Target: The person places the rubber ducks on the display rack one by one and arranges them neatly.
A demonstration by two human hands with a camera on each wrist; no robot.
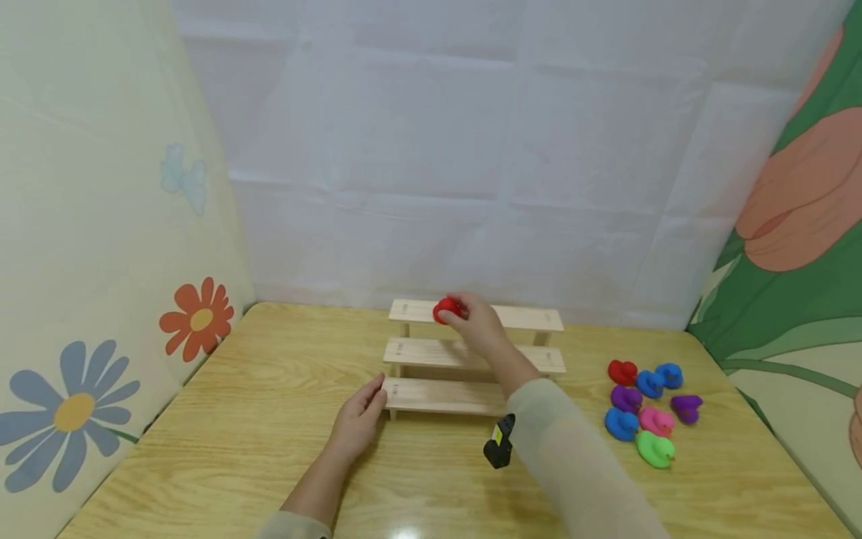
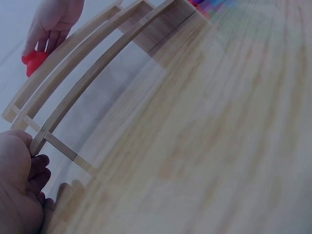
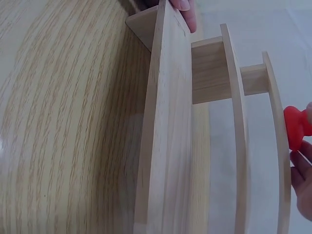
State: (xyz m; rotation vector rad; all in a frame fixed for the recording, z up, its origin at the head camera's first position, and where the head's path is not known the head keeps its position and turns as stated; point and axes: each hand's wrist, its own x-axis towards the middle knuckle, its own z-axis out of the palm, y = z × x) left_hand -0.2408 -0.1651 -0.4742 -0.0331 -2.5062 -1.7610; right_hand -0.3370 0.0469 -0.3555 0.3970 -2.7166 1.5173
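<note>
A three-tier wooden shelf (image 1: 444, 395) stands on the table, its steps rising toward the back. My right hand (image 1: 481, 327) pinches a red rubber duck (image 1: 444, 308) at the top tier, left of its middle. In the right wrist view the duck (image 3: 293, 127) sits against the top board, fingers and thumb around it. My left hand (image 1: 355, 421) is at the left end of the lowest tier. The left wrist view shows that hand (image 2: 19, 180) gripping the board's end, thumb above and curled fingers below.
Right of the shelf lies a group of rubber ducks: a red one (image 1: 622, 372), a green one (image 1: 655, 449), a pink one (image 1: 656, 421), and several blue and purple ones. A white cloth (image 1: 431, 150) hangs behind the table (image 1: 269, 419); flowered cloths flank it.
</note>
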